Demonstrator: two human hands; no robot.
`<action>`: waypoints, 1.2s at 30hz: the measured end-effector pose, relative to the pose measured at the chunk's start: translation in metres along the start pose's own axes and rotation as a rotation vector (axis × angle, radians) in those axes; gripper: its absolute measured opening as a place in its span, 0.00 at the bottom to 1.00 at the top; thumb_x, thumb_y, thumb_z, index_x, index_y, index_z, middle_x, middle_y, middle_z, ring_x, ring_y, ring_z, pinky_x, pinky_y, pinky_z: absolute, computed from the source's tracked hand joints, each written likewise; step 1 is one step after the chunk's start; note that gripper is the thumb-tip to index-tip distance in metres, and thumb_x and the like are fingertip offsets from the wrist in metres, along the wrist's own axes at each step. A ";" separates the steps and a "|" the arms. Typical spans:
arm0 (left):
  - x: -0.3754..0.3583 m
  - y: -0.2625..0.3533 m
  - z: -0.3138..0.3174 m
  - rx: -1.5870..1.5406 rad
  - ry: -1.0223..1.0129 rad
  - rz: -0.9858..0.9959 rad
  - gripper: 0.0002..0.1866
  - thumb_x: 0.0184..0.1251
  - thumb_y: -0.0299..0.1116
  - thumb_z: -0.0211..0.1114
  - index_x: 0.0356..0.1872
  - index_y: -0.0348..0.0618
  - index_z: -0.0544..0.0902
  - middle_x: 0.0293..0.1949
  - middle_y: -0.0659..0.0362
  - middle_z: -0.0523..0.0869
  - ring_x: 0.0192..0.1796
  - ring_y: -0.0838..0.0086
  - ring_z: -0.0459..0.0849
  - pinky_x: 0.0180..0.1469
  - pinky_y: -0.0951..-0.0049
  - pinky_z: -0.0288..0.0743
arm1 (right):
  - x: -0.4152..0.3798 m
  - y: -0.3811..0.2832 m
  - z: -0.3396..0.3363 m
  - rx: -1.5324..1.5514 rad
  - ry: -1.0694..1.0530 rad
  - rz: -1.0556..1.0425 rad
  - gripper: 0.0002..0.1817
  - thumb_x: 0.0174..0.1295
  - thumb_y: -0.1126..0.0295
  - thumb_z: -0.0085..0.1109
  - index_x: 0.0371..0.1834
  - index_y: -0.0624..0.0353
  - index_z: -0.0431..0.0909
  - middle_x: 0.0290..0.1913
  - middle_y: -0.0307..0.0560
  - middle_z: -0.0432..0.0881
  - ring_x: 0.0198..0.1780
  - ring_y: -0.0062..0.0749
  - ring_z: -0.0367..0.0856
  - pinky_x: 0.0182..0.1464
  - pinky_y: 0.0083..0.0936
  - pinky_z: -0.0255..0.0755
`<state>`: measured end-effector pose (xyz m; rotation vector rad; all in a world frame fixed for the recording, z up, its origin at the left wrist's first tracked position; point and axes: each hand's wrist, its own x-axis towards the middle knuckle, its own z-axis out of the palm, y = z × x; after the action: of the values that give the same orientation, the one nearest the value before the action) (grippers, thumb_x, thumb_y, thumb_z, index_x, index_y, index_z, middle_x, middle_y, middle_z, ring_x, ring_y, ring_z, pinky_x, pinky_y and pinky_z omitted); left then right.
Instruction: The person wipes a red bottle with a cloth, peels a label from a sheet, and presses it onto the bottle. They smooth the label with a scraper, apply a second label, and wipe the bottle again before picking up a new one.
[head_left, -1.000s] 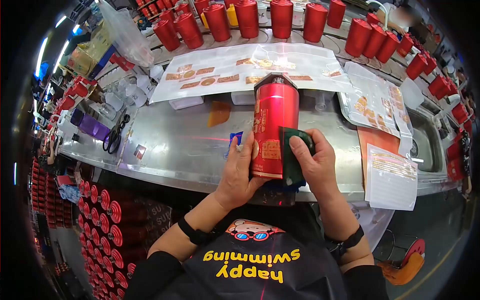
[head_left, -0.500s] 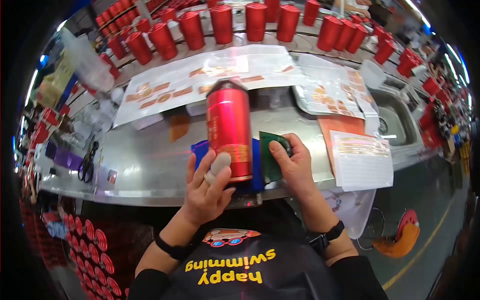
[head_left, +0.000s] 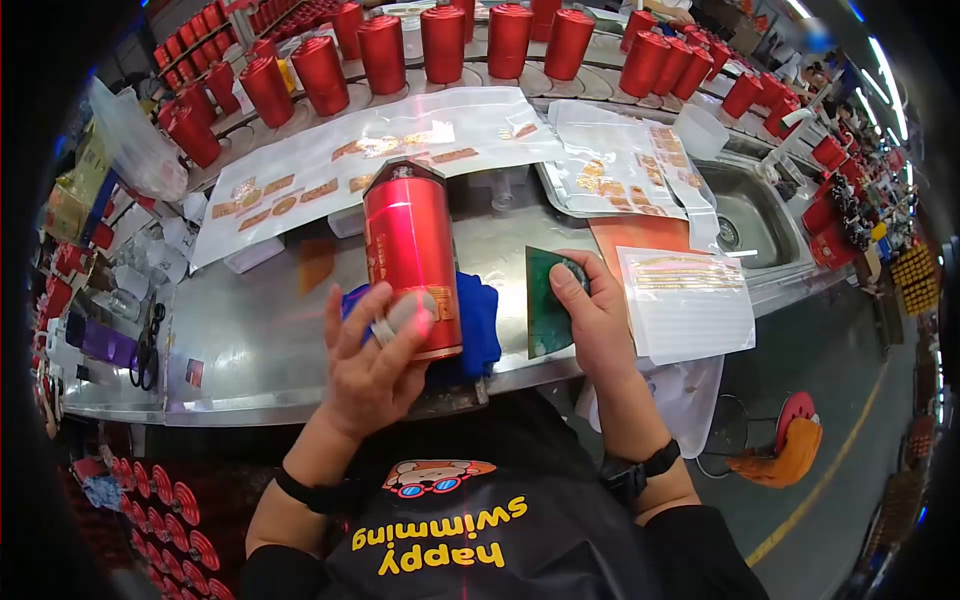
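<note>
A shiny red bottle (head_left: 412,240) with a dark faceted top and a gold label near its base leans over a folded blue cloth (head_left: 478,325). My left hand (head_left: 372,355) is at its lower left side, fingers curved against it near the label. Pale covers sit on some of those fingertips. Right of the cloth, my right hand (head_left: 600,310) pinches a thin dark green sheet (head_left: 548,305) between thumb and fingers. A gap separates the sheet from the bottle. The bottle's underside is hidden.
Behind lie a white sheet (head_left: 300,190) with gold stickers and a sticker-covered tray (head_left: 610,165). Red bottles (head_left: 505,45) line the rear conveyor. A sink (head_left: 745,215) and white label sheets (head_left: 690,300) are at right, scissors (head_left: 148,345) at left.
The green sheet and my right hand have moved apart from the bottle and cloth. My left hand stays at the bottle's base. The whole view has shifted a little.
</note>
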<state>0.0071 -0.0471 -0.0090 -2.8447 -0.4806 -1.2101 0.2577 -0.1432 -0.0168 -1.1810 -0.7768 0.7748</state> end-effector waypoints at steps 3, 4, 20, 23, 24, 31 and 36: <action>0.005 0.002 0.002 -0.038 0.015 -0.075 0.25 0.59 0.32 0.69 0.61 0.50 0.80 0.56 0.54 0.86 0.71 0.56 0.72 0.78 0.41 0.46 | 0.001 -0.011 -0.004 0.126 -0.012 -0.024 0.15 0.74 0.69 0.55 0.60 0.61 0.75 0.45 0.40 0.83 0.46 0.17 0.79 0.50 0.17 0.75; 0.002 0.004 0.004 -0.032 0.023 -0.067 0.26 0.57 0.32 0.70 0.61 0.49 0.80 0.56 0.53 0.86 0.71 0.55 0.71 0.77 0.40 0.45 | 0.001 -0.016 -0.012 0.107 -0.035 0.027 0.16 0.74 0.71 0.53 0.62 0.61 0.74 0.50 0.46 0.84 0.50 0.22 0.82 0.52 0.20 0.77; -0.031 -0.014 0.024 -0.211 0.043 -0.230 0.42 0.63 0.42 0.70 0.73 0.35 0.61 0.68 0.35 0.69 0.70 0.35 0.67 0.73 0.40 0.55 | 0.242 -0.016 -0.323 -1.872 0.287 0.128 0.23 0.67 0.54 0.56 0.47 0.66 0.85 0.49 0.67 0.84 0.55 0.60 0.82 0.55 0.45 0.75; -0.037 -0.016 0.025 -0.228 0.046 -0.227 0.42 0.63 0.43 0.70 0.73 0.35 0.61 0.69 0.35 0.68 0.69 0.36 0.68 0.72 0.42 0.58 | 0.260 -0.009 -0.333 -1.677 0.444 0.313 0.32 0.63 0.43 0.57 0.39 0.69 0.85 0.44 0.70 0.85 0.50 0.62 0.84 0.54 0.46 0.75; -0.033 -0.015 0.021 -0.180 -0.025 -0.210 0.42 0.72 0.47 0.63 0.75 0.33 0.53 0.73 0.38 0.63 0.75 0.45 0.62 0.75 0.50 0.54 | 0.265 -0.007 -0.334 -1.673 0.428 0.353 0.31 0.63 0.44 0.58 0.41 0.69 0.85 0.45 0.69 0.85 0.51 0.59 0.84 0.54 0.45 0.75; -0.043 -0.017 0.024 -0.243 -0.022 -0.221 0.43 0.71 0.43 0.66 0.76 0.33 0.51 0.71 0.39 0.67 0.72 0.50 0.68 0.74 0.55 0.59 | 0.281 0.008 -0.360 -1.661 0.366 0.368 0.27 0.60 0.46 0.62 0.40 0.63 0.88 0.42 0.62 0.87 0.46 0.54 0.86 0.52 0.41 0.77; -0.033 -0.014 0.023 -0.192 -0.006 -0.207 0.44 0.70 0.45 0.66 0.76 0.34 0.51 0.71 0.40 0.67 0.74 0.48 0.65 0.75 0.52 0.55 | 0.278 0.015 -0.369 -1.552 0.431 0.130 0.21 0.60 0.51 0.64 0.36 0.60 0.89 0.38 0.60 0.87 0.43 0.53 0.86 0.49 0.42 0.77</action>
<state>-0.0023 -0.0403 -0.0505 -3.0211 -0.7121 -1.3491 0.7124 -0.0855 -0.0730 -2.6683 -0.9053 -0.1808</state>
